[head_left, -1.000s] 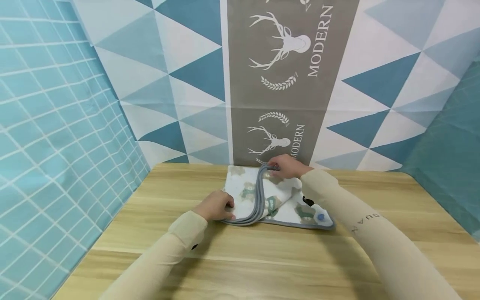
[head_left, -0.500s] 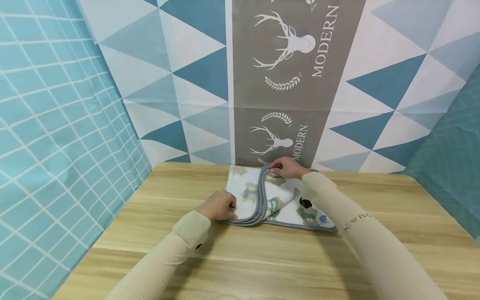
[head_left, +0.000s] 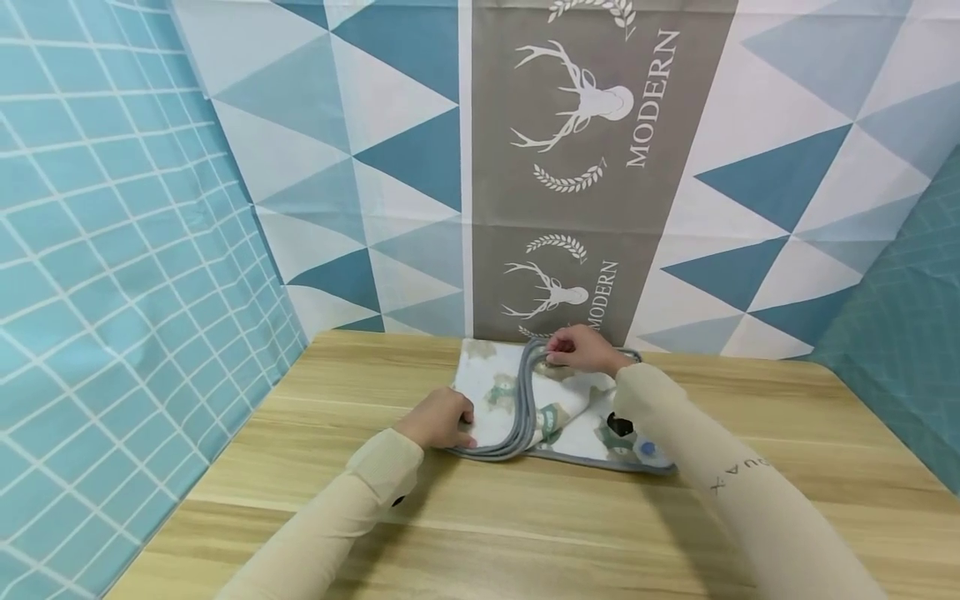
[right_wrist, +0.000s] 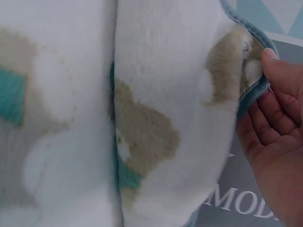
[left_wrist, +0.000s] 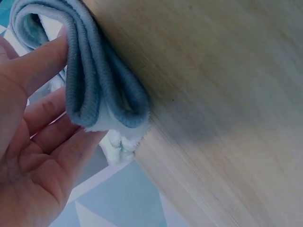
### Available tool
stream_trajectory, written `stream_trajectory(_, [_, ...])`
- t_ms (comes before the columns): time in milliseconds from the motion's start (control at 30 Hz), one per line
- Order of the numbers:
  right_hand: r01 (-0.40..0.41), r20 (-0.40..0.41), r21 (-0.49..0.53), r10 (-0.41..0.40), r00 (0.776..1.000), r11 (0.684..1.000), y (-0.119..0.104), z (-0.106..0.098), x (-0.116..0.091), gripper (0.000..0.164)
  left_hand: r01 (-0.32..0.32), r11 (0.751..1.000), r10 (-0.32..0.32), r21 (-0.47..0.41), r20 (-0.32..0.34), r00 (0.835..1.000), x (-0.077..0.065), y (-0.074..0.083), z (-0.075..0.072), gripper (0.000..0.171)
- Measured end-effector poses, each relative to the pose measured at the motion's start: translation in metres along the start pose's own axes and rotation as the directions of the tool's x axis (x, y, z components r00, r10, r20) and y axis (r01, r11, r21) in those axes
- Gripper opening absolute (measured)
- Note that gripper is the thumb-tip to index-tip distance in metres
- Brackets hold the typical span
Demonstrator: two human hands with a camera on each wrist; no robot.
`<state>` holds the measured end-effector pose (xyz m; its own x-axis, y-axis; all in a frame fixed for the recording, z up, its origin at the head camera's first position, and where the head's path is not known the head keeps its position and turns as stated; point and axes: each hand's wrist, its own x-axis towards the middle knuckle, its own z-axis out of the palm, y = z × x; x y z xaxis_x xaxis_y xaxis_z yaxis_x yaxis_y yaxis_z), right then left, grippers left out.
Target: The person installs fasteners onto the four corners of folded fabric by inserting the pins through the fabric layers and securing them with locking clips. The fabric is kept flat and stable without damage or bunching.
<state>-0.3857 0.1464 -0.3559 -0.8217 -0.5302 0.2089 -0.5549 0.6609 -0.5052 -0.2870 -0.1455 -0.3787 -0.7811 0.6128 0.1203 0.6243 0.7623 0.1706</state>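
Observation:
A folded fleece blanket, white with brown and green bear prints and grey-blue binding, lies by the table's back edge. Its left part is stacked in layers whose bound edges make an S-shaped curve; a flatter part extends right. My left hand grips the near left corner of the stack. In the left wrist view, fingers lie against the looped binding. My right hand pinches the bound edge at the back. The right wrist view shows the thumb on that edge, with the other fingers curled below.
The wooden table meets a patterned backdrop with deer prints right behind the blanket. A blue checked sheet hangs on the left and a teal one on the right. A small blue round spot shows near the right sleeve.
The head view has shifted slightly. My right hand has moved a little right along the back edge, and more grey binding shows beside it. My left hand stays at the near left corner.

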Motion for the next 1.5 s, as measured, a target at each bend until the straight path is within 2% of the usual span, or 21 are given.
stream_trajectory(200, [0.021,-0.052,0.054,-0.018,0.999,0.998,-0.007,-0.021,-0.026,0.013,0.017,1.000,-0.017,0.023,0.005,1.000,0.003,0.006,0.000,0.029])
stream_trajectory(300, [0.021,-0.065,0.083,-0.016,0.998,0.996,-0.010,-0.035,-0.045,0.012,-0.001,0.999,0.001,0.033,-0.004,1.000,0.007,0.010,-0.001,0.039])
stream_trajectory(400, [0.065,-0.082,0.076,-0.058,0.995,0.995,-0.013,-0.049,-0.067,0.009,0.011,1.000,-0.011,0.029,0.002,1.000,0.008,0.012,0.000,0.044])
stream_trajectory(533, [0.126,-0.108,0.026,-0.123,0.987,0.992,-0.015,-0.062,-0.096,0.006,0.059,0.998,-0.059,0.031,0.009,0.998,0.004,0.012,0.000,0.031])
stream_trajectory(600, [0.144,-0.116,-0.010,-0.144,0.983,0.990,-0.013,-0.066,-0.109,0.006,0.056,0.998,-0.056,0.043,0.001,0.998,0.003,0.010,-0.001,0.027])
stream_trajectory(767, [0.178,-0.083,-0.093,-0.186,0.979,0.980,-0.002,-0.072,-0.137,0.012,0.043,0.997,-0.042,0.066,-0.017,0.999,0.004,0.008,-0.005,0.026])
stream_trajectory(933, [0.167,0.006,-0.142,-0.168,0.986,0.976,0.005,-0.066,-0.158,0.023,0.081,0.995,-0.081,0.052,0.009,0.997,0.006,0.011,-0.005,0.030])
stream_trajectory(1100, [0.176,0.040,-0.172,-0.171,0.984,0.969,0.007,-0.060,-0.170,0.023,0.064,0.998,-0.064,0.019,0.025,0.998,0.008,0.014,-0.005,0.050])
stream_trajectory(1200, [0.151,0.051,-0.180,-0.144,0.988,0.972,0.008,-0.061,-0.173,0.021,0.051,0.999,-0.051,0.014,0.026,0.998,0.009,0.015,-0.006,0.058])
stream_trajectory(1400, [0.092,0.093,-0.208,-0.074,0.993,0.974,0.003,-0.062,-0.161,0.022,0.066,0.998,-0.067,0.012,0.036,0.997,0.009,0.017,-0.002,0.055])
stream_trajectory(1500, [0.089,0.118,-0.226,-0.063,0.991,0.970,0.000,-0.058,-0.152,0.026,0.053,0.999,-0.053,0.003,0.025,0.998,0.009,0.016,0.003,0.043])
